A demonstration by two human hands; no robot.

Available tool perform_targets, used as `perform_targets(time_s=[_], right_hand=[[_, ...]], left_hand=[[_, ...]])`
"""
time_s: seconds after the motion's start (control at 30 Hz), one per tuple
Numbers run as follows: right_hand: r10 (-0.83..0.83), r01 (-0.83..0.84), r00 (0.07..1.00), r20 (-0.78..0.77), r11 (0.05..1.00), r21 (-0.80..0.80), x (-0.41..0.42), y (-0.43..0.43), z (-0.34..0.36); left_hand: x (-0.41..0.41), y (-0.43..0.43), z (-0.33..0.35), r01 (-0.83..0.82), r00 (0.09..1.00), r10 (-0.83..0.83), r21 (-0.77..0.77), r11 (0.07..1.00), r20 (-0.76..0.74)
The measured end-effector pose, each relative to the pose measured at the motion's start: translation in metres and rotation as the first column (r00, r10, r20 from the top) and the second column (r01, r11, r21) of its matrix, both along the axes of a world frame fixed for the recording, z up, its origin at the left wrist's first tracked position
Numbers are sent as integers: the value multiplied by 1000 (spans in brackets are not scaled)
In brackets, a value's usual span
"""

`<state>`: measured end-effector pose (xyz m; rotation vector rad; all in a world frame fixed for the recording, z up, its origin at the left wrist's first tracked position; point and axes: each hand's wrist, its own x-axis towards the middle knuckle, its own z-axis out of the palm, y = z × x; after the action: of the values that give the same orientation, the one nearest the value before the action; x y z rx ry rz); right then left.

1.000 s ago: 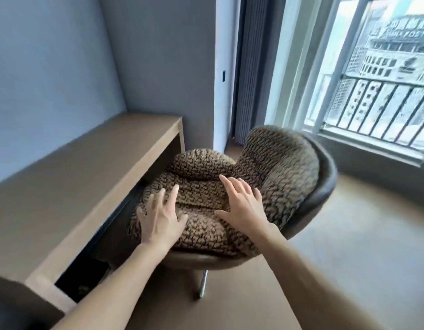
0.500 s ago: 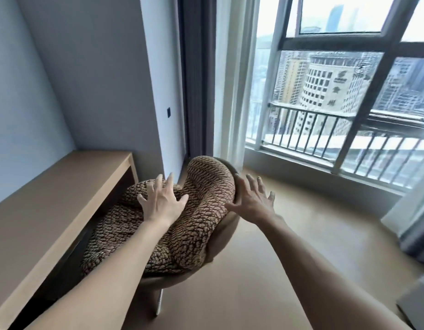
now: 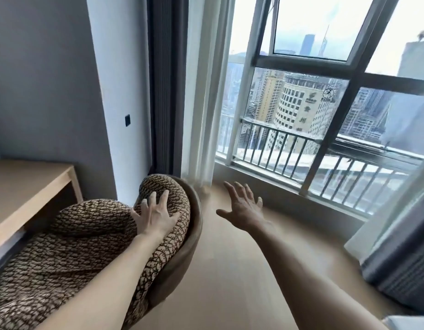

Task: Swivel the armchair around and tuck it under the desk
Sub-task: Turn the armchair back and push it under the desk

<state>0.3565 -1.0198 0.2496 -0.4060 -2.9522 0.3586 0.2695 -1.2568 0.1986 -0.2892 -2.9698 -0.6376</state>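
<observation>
The armchair [image 3: 70, 253] has brown patterned cushions in a rounded shell and fills the lower left of the view. Its seat side faces the wooden desk [image 3: 22, 186] at the left and partly sits beneath the desk's edge. My left hand [image 3: 155, 216] lies flat with spread fingers on the top of the cushioned backrest, pressing it without gripping. My right hand [image 3: 242, 210] hovers open in the air to the right of the chair's shell, touching nothing. The chair's base is hidden.
A grey wall [image 3: 51, 91] and dark curtain [image 3: 163, 91] stand behind the chair. A large window [image 3: 313, 103] with a railing spans the right. Bare wood floor [image 3: 230, 270] stretches to the right of the chair. A grey upholstered piece [image 3: 401, 270] sits at the lower right.
The chair has swivelled so its backrest now faces me and its seat the desk. My right hand has come off the chair. My view lifted towards the window.
</observation>
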Motion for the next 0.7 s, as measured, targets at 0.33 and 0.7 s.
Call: perform_targets(time_s=[0.33, 0.7], right_hand=[[49, -48, 999, 24, 998, -45, -118, 113, -2], [430, -428, 901, 57, 903, -42, -319, 190, -51]], left_hand=[[-108, 110, 5, -48, 999, 49, -34, 998, 23], [-223, 176, -35, -299, 953, 301, -82, 951, 15]])
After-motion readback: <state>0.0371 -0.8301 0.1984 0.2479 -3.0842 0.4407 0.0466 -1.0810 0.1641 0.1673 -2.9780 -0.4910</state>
